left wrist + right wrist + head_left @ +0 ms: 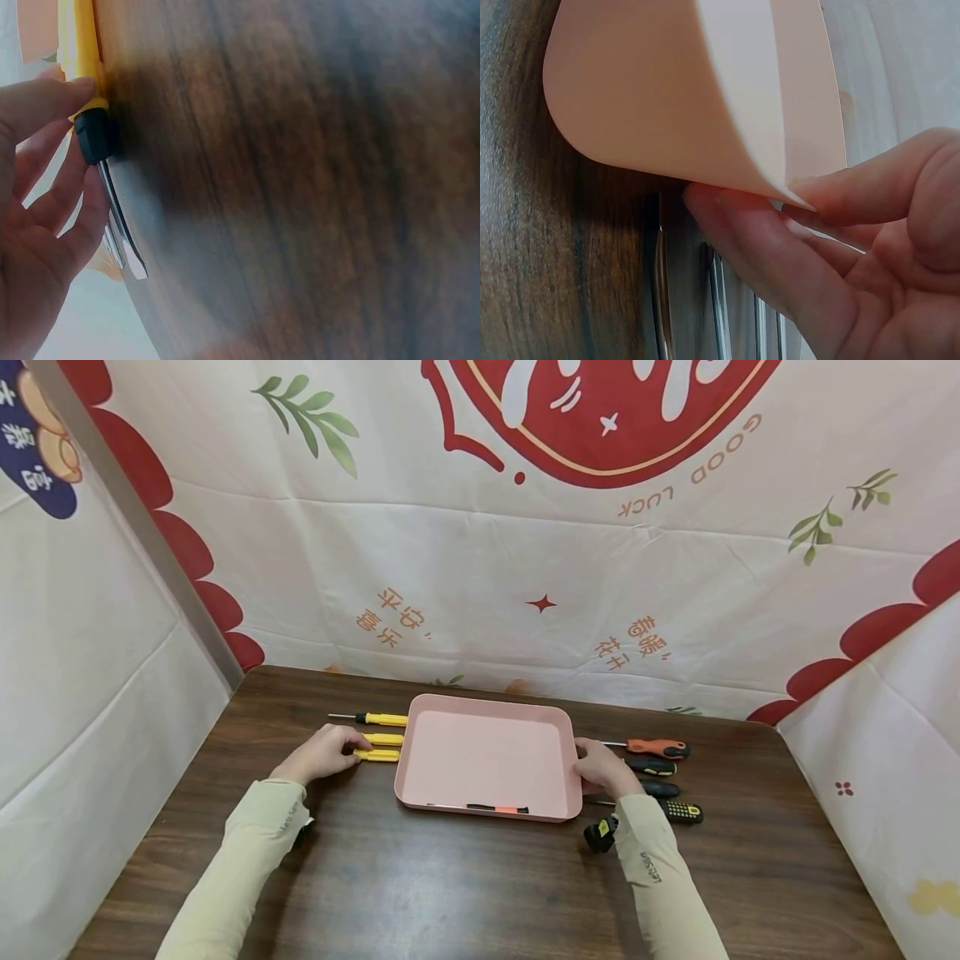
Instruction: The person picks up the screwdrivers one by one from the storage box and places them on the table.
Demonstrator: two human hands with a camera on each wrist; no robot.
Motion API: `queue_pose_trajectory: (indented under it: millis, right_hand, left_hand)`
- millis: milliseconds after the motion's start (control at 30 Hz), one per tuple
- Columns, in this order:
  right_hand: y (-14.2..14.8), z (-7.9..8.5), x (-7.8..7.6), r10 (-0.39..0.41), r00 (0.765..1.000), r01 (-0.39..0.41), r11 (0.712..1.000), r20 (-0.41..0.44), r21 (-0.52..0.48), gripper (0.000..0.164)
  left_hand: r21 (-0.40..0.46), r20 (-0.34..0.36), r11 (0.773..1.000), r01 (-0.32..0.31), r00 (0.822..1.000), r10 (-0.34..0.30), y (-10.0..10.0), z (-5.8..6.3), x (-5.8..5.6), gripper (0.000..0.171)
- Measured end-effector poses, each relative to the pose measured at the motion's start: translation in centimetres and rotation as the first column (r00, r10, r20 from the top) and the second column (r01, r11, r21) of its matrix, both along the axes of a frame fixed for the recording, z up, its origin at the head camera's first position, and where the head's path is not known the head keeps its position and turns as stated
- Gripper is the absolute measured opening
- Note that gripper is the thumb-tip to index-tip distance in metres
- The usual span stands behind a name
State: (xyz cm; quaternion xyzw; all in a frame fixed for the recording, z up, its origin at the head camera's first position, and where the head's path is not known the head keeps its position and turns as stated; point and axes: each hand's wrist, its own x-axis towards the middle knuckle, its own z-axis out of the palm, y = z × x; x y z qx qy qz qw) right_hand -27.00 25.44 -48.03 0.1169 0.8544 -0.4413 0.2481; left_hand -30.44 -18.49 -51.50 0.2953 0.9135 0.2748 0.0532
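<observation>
My left hand [324, 753] pinches the nearest yellow-handled screwdriver [379, 756] between thumb and fingers. In the left wrist view, that screwdriver [91, 135] has a black collar and a flat metal tip pointing toward the palm side. Two more yellow-handled screwdrivers lie just behind it, the farthest [386, 720] with its shaft pointing left. My right hand [602, 768] grips the right rim of a pink tray [487, 752], thumb over the edge and fingers below, as the right wrist view shows. Inside the tray's front edge lies a screwdriver with a black and orange handle [510, 809].
Right of the tray lie several screwdrivers, among them an orange-handled one [657, 748] and a black one with yellow dots [682, 811], shafts toward the tray. The brown wooden table [420, 893] meets a printed cloth [480, 577] at the back.
</observation>
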Motion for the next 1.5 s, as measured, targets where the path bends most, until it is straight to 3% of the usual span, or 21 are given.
queue_pose_trajectory:
  millis: [867, 1000, 1167, 1267, 1500]
  right_hand:
    - [0.1, 0.1, 0.0, 0.012, 1.0, -0.012, 1.0, -0.018, 0.016, 0.061]
    - [0.2, 0.1, -0.1, 0.015, 1.0, -0.015, 1.0, -0.014, 0.008, 0.06]
    - [0.1, 0.1, 0.0, 0.014, 1.0, -0.014, 1.0, -0.016, 0.005, 0.06]
    - [0.1, 0.1, 0.0, 0.02, 1.0, -0.02, 1.0, -0.018, 0.009, 0.06]
    - [0.0, 0.0, 0.0, 0.011, 1.0, -0.011, 1.0, -0.004, 0.028, 0.061]
  left_hand:
    - [0.002, 0.0, 1.0, -0.03, 1.0, 0.03, 0.2, 0.6, 0.1, 0.019]
    - [0.06, -0.008, 0.996, -0.059, 0.998, 0.06, 0.5, 1.3, 0.1, 0.018]
    - [0.149, 0.019, 0.982, -0.113, 0.994, 0.112, 2.2, 3.3, 0.2, 0.028]
    - [0.178, 0.026, 0.98, -0.085, 0.996, 0.082, 3.8, 4.5, 0.2, 0.036]
    - [0.194, 0.023, 0.979, 0.068, 0.997, -0.074, 8.0, 6.1, -0.2, 0.047]
